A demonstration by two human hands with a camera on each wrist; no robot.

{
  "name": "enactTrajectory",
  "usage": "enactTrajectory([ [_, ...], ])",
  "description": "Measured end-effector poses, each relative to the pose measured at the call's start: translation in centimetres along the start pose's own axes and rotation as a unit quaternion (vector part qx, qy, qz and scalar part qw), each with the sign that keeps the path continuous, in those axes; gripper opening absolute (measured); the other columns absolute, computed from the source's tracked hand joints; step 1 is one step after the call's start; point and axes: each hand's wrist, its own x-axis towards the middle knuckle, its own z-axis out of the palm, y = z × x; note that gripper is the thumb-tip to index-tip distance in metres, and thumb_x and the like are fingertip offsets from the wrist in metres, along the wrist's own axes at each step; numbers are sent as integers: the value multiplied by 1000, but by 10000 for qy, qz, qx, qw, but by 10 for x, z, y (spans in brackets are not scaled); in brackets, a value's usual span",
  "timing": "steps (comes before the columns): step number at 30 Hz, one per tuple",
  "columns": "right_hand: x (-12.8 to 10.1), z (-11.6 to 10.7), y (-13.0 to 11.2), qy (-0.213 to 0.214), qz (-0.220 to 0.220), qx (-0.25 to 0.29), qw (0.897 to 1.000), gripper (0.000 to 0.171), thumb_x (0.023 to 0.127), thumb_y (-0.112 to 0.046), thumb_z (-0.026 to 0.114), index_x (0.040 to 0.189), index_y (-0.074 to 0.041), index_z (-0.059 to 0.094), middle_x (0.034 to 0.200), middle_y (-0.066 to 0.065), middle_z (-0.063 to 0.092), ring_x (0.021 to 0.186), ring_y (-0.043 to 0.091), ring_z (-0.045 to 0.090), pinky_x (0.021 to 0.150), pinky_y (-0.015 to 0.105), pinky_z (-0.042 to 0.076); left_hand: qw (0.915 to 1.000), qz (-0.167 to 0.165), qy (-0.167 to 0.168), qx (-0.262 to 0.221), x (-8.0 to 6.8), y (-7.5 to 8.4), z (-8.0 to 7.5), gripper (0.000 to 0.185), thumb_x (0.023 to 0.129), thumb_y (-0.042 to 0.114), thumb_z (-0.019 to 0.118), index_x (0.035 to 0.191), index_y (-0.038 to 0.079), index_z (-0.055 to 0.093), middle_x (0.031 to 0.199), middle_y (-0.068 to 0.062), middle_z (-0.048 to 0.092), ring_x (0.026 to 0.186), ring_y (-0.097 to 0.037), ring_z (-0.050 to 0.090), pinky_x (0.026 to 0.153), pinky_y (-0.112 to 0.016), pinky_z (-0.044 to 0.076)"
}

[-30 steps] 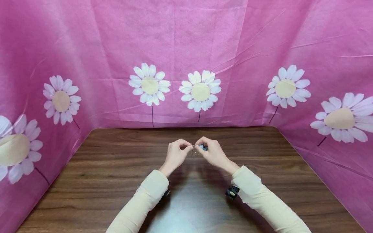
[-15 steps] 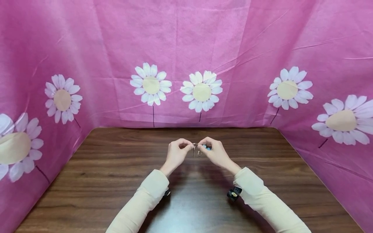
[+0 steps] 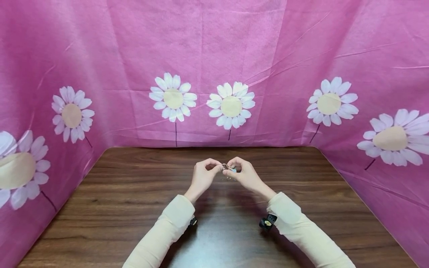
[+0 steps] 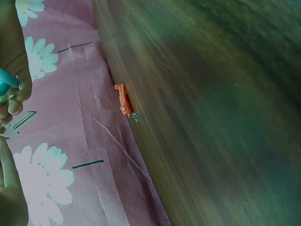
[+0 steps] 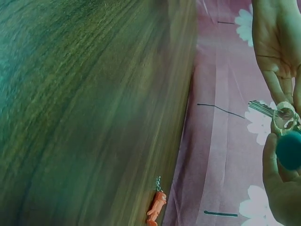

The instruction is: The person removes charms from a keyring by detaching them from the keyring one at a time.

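Observation:
My left hand (image 3: 203,178) and right hand (image 3: 247,175) meet fingertip to fingertip above the far part of the table. Between them they pinch a small metal key ring (image 3: 225,166). A key (image 5: 260,108) sticks out from the ring beside the fingers in the right wrist view. On the right hand's side hangs a round blue charm (image 5: 290,149), partly covered by the fingers in the head view. Which finger grips which part of the ring is too small to tell.
An orange figure keychain (image 4: 123,100) with a short chain lies at the table's far edge, hidden in the head view. The brown wooden table (image 3: 140,208) ends at a pink cloth (image 3: 134,44) printed with daisies. A black device (image 3: 267,222) sits at the right wrist.
My fingertips came a little apart half a second ago, showing the hanging key and a ring. Now the right fingers are closer to the left again, and the hanging pieces have shifted.

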Motion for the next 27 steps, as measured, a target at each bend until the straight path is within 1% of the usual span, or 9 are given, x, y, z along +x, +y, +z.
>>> enactTrajectory([
  [1, 0, 0, 1, -4, 24, 91, 10000, 20, 78, -6, 70, 90, 0, 56, 76, 11, 64, 63, 13, 62, 55, 24, 50, 10000, -8, -16, -25, 0, 0, 0, 10, 79, 1, 67, 84, -8, 67, 79, -24, 67, 68, -25, 58, 59, -16, 42],
  [4, 0, 0, 0, 95, -18, 72, 9999, 20, 77, -5, 71, 88, 0, 55, 75, 9, 64, 61, 10, 60, 53, 23, 49, 10000, -1, -6, -56, 0, -1, -1, 10, 79, 1, 67, 85, -8, 67, 79, -24, 67, 69, -26, 59, 58, -15, 42],
  [9, -3, -3, -4, 187, 63, -63, 9998, 15, 79, -8, 69, 88, -2, 59, 73, 8, 64, 60, 6, 56, 54, 21, 47, 10000, 32, 34, -45, 2, -7, -3, 9, 78, 1, 67, 84, -7, 67, 78, -22, 67, 66, -18, 58, 58, -16, 43],
  [12, -6, -7, -9, 40, 85, -99, 9999, 12, 82, -9, 67, 90, -1, 62, 72, 13, 63, 59, 7, 55, 55, 22, 48, 10000, 18, 18, -95, 6, -22, -1, 9, 78, 2, 68, 83, -5, 68, 78, -21, 67, 66, -16, 59, 60, -17, 44],
  [16, -11, -10, -21, -296, 39, 7, 9996, 12, 85, -5, 62, 93, 4, 63, 71, 25, 61, 60, 18, 57, 55, 26, 49, 9999, -28, 68, -112, 11, -41, 2, 8, 78, 6, 70, 83, 0, 69, 77, -16, 68, 66, -12, 60, 61, -18, 45],
  [18, -13, -11, -27, -408, 37, 50, 9991, 13, 86, -4, 60, 94, 6, 63, 71, 27, 60, 61, 23, 57, 56, 28, 49, 9999, -21, 109, -80, 11, -45, 1, 8, 78, 8, 70, 82, 2, 69, 76, -14, 68, 65, -8, 59, 61, -18, 45],
  [21, -13, -11, -31, -424, 109, 17, 9990, 15, 87, -6, 59, 95, 6, 64, 71, 25, 61, 63, 25, 58, 59, 33, 51, 9999, 16, 112, -53, 10, -46, 0, 7, 78, 9, 71, 81, 3, 69, 75, -11, 68, 64, -4, 57, 60, -19, 45],
  [24, -14, -11, -32, -369, 146, 13, 9992, 16, 87, -7, 59, 96, 5, 64, 72, 22, 62, 63, 20, 58, 61, 36, 52, 10000, 34, 52, -42, 10, -45, 0, 7, 79, 9, 70, 81, 3, 69, 75, -11, 68, 64, -3, 57, 61, -19, 45],
  [27, -14, -11, -32, -270, 159, 47, 9995, 16, 87, -7, 60, 97, 5, 65, 73, 24, 62, 61, 13, 57, 60, 32, 52, 9999, 56, -81, -85, 6, -35, -2, 7, 79, 5, 68, 82, -1, 68, 77, -14, 68, 67, -9, 59, 61, -17, 45],
])
